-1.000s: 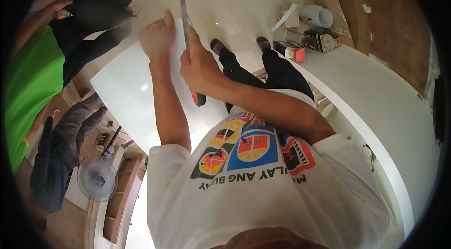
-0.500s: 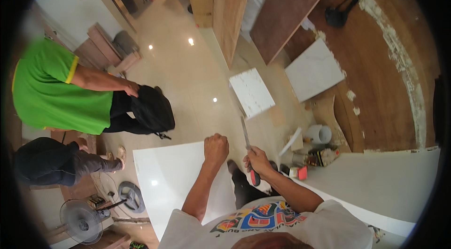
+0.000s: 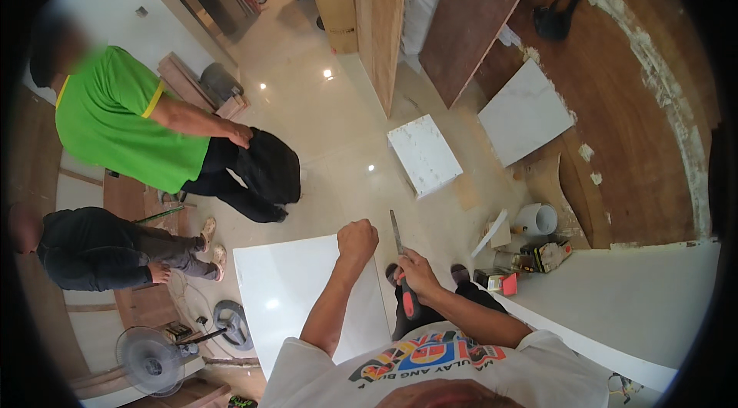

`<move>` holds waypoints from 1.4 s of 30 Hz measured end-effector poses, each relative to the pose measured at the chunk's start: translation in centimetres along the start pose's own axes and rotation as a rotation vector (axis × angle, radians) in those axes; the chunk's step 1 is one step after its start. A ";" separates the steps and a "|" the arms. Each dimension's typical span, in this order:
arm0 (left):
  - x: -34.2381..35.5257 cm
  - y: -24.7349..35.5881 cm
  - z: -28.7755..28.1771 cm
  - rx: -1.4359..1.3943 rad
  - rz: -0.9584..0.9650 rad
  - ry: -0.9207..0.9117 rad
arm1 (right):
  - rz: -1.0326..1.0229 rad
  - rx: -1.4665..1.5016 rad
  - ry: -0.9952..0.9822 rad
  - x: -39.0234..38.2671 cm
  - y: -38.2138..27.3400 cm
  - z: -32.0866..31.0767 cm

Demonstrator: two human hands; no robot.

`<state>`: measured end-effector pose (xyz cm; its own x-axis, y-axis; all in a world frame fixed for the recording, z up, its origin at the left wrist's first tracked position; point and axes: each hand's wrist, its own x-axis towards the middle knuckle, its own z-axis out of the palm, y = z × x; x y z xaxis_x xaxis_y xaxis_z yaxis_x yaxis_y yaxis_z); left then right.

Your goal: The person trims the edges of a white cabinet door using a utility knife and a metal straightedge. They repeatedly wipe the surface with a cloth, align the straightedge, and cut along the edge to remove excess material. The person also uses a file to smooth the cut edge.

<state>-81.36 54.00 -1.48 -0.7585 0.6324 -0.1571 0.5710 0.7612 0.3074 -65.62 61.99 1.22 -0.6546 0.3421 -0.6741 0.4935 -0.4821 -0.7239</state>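
My right hand (image 3: 417,273) is closed around the red and black handle (image 3: 407,299) of what looks like a file, its narrow metal blade (image 3: 397,233) pointing away from me. Close by on the left, my left hand (image 3: 358,240) is curled into a fist by the far right corner of a large white panel (image 3: 300,285). Whatever that fist may hold is hidden. The file's blade stands apart from the fist and the panel. Farther ahead, a smaller white board or box (image 3: 425,154) with marks on its top sits on the floor.
A person in a green shirt (image 3: 127,127) holds a black bag (image 3: 270,169) at left; another in dark clothes (image 3: 92,246) is nearer. A standing fan (image 3: 151,362) is at lower left. Right of me are a white bucket (image 3: 536,219) and a long white surface (image 3: 630,293).
The view has shifted slightly. My right hand has tilted the file and drawn its tip nearer, while my left hand stays clenched. The dark-clothed person's arm has lowered.
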 end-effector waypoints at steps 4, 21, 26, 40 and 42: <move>-0.3 -1.3 1.9 0.023 0.053 0.100 | -0.067 -0.186 0.116 0.8 3.5 0.4; 0.5 -2.9 -0.7 -0.014 -0.067 -0.015 | 0.025 -0.088 0.015 -4.6 -2.3 8.5; 0.2 -3.1 -0.7 -0.017 -0.033 0.026 | 0.054 -0.273 0.112 -0.9 -0.2 8.5; -0.2 -3.4 -0.3 -0.004 -0.070 0.007 | -0.015 -0.206 0.058 -2.0 -1.8 7.8; -0.2 -3.4 -0.4 0.006 -0.068 -0.012 | -0.006 -0.202 0.049 -2.0 -1.7 8.0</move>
<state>-83.23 51.24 -2.12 -0.7918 0.5808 -0.1888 0.5201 0.8034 0.2900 -69.72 55.64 4.97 -0.6316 0.3856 -0.6726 0.5980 -0.3099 -0.7391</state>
